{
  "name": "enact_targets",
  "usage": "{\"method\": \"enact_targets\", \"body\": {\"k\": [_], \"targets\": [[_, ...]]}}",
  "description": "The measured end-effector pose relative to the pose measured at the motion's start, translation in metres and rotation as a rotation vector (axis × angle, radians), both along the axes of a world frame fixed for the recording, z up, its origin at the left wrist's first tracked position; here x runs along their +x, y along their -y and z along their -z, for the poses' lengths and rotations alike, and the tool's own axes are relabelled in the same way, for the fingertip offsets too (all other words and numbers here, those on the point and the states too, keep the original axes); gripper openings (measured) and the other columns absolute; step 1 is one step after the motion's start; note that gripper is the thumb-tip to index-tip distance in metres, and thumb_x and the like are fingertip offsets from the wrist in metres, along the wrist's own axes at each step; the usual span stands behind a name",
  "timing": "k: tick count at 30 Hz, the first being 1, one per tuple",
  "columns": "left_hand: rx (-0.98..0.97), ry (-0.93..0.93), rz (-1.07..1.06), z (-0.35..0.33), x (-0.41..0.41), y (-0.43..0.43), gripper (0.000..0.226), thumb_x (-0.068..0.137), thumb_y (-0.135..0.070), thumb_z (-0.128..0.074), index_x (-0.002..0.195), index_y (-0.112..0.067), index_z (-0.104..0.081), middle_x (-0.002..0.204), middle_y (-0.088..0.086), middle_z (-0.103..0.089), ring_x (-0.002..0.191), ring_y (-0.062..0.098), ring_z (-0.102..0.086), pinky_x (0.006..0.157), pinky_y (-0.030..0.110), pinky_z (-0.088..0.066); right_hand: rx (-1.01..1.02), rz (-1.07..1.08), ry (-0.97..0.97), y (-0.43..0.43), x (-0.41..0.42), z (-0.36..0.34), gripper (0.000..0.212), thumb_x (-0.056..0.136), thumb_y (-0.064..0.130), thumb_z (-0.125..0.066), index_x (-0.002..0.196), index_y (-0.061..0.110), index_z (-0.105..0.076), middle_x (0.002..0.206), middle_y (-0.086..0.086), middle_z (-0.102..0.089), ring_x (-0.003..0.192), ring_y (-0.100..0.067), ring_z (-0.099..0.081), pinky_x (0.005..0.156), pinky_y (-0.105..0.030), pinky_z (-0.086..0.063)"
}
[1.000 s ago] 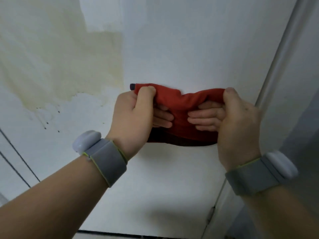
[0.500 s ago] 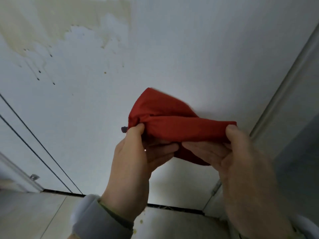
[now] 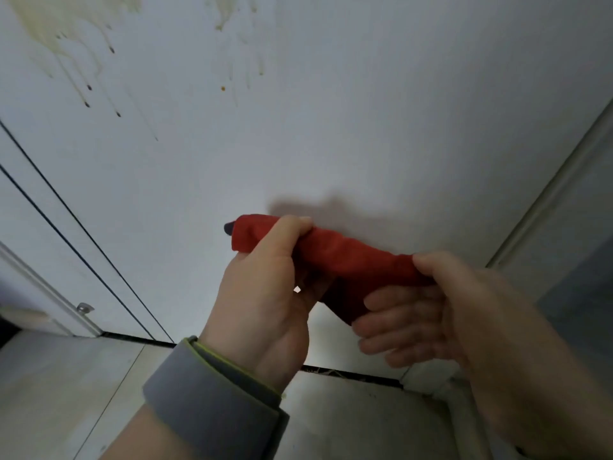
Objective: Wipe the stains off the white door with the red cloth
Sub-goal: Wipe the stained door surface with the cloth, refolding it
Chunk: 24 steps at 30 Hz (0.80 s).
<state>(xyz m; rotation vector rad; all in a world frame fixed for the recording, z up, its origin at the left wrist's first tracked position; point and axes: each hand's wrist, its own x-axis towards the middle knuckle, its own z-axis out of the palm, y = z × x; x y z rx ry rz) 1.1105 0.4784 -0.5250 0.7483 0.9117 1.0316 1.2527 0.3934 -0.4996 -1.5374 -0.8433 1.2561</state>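
Note:
The red cloth (image 3: 345, 252) is folded into a thick roll, held in front of the lower part of the white door (image 3: 331, 127), not touching it as far as I can see. My left hand (image 3: 265, 293) grips its left end, thumb on top. My right hand (image 3: 441, 310) pinches the right end, fingers curled underneath. Yellowish stains (image 3: 66, 31) with dark drip spots (image 3: 88, 104) run down the door's upper left, and a small orange speck (image 3: 223, 89) sits near the middle top.
The door frame (image 3: 547, 194) rises along the right. A second white panel with dark seams (image 3: 66, 220) and a small metal fitting (image 3: 84, 307) lie at the left. Pale floor tiles (image 3: 66, 386) meet the door's bottom edge, where a dark gap (image 3: 348, 373) shows.
The view has tilted downward, so the stains moved up and the floor appeared. Both hands have folded the cloth from a spread shape into a tighter roll, lower on the door.

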Motion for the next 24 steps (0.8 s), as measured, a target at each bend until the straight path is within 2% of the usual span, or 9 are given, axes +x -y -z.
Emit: {"method": "enact_targets", "body": {"k": [2,5,9,11,13,15,17,21,24], "targets": [[-0.005,-0.004,-0.103,-0.005,0.001,0.0,0.005,0.094,-0.019,-0.067,0.092,-0.015,-0.068,0.082,0.001,-0.07,0.086,0.019,-0.069,0.074,0.037,-0.064,-0.108,-0.033,0.152,-0.001,0.003,0.001,0.061,0.1,0.03,-0.042,0.061,-0.006,-0.072,0.064,-0.024,-0.072,0.059,-0.04,-0.072,0.057,-0.032,-0.052],[0.057,-0.042,-0.134,-0.012,0.003,0.002,0.012,0.091,-0.012,-0.069,0.08,-0.016,-0.067,0.071,-0.001,-0.067,0.082,0.02,-0.07,0.076,0.047,-0.065,-0.171,-0.044,0.457,-0.003,0.006,0.001,0.058,0.097,0.046,-0.046,0.062,0.009,-0.074,0.056,-0.013,-0.071,0.058,-0.035,-0.072,0.056,-0.029,-0.053],[0.264,-0.227,0.012,-0.014,0.005,0.005,0.019,0.092,-0.011,-0.065,0.075,-0.01,-0.055,0.07,0.011,-0.063,0.065,0.022,-0.067,0.075,0.05,-0.066,0.194,0.17,0.819,-0.004,0.011,0.013,0.043,0.083,0.05,-0.068,0.067,0.01,-0.065,0.054,0.001,-0.064,0.047,-0.011,-0.058,0.051,-0.031,-0.05],[0.379,-0.309,0.028,-0.012,0.006,0.007,0.018,0.091,-0.005,-0.063,0.079,0.0,-0.05,0.066,0.012,-0.056,0.058,0.021,-0.061,0.063,0.037,-0.064,0.35,0.218,0.711,-0.011,0.005,0.023,0.032,0.082,0.043,-0.073,0.069,0.014,-0.065,0.056,0.001,-0.061,0.046,-0.006,-0.051,0.048,-0.023,-0.042],[0.513,-0.414,0.076,-0.008,0.011,0.011,0.015,0.088,0.0,-0.063,0.089,0.007,-0.05,0.065,0.009,-0.049,0.057,0.018,-0.054,0.053,0.03,-0.052,0.343,0.159,0.473,-0.017,-0.001,0.031,0.025,0.087,0.036,-0.069,0.075,0.014,-0.069,0.061,-0.002,-0.065,0.052,-0.012,-0.057,0.05,-0.025,-0.048],[0.62,-0.547,0.179,-0.003,0.013,0.013,0.013,0.082,-0.003,-0.066,0.087,-0.002,-0.054,0.071,0.003,-0.054,0.06,0.014,-0.056,0.056,0.029,-0.054,0.247,0.113,0.117,-0.022,-0.004,0.036,0.027,0.094,0.03,-0.061,0.083,0.008,-0.071,0.073,-0.013,-0.07,0.065,-0.024,-0.066,0.064,-0.037,-0.061],[0.768,-0.738,0.243,0.002,0.013,0.014,0.018,0.078,-0.008,-0.068,0.085,-0.019,-0.056,0.094,-0.009,-0.054,0.073,0.003,-0.059,0.064,0.018,-0.052,0.136,0.095,-0.145,-0.025,-0.005,0.036,0.031,0.097,0.029,-0.057,0.092,0.0,-0.067,0.075,-0.017,-0.066,0.069,-0.027,-0.062,0.065,-0.041,-0.057],[1.082,-1.242,0.338,0.013,0.012,0.013,0.033,0.076,-0.014,-0.061,0.095,-0.032,-0.042,0.116,-0.013,-0.037,0.101,0.01,-0.046,0.08,0.025,-0.05,0.08,-0.065,-0.309,-0.021,-0.004,0.033,0.04,0.081,0.055,-0.06,0.078,0.018,-0.072,0.077,-0.011,-0.067,0.066,-0.024,-0.064,0.063,-0.034,-0.054],[1.177,-1.356,0.328,0.018,0.013,0.015,0.035,0.081,-0.011,-0.057,0.098,-0.031,-0.033,0.105,-0.012,-0.038,0.095,0.012,-0.039,0.077,0.025,-0.045,0.063,-0.118,-0.295,-0.022,-0.002,0.041,0.049,0.075,0.061,-0.064,0.097,0.02,-0.079,0.092,-0.013,-0.077,0.078,-0.026,-0.073,0.071,-0.039,-0.06]]}}
